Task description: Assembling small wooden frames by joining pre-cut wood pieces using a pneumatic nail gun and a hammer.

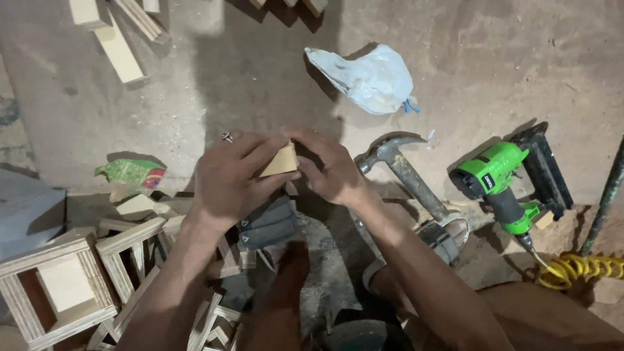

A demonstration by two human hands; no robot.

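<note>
A small pale wood block (281,160) sits between the two hands, up off the floor near the middle of the view. It is light tan, with a flat, smooth face turned toward the camera and straight sawn edges. It tilts, one corner pointing up and to the right. Only a wedge-shaped part of it shows; fingers cover its left side and its right end, so its full shape cannot be told.

My dusty floor (507,58) carries a hammer (406,172), green nailer (510,179), plastic bag (370,78), yellow hose (575,268) and wood frames (71,279)
</note>
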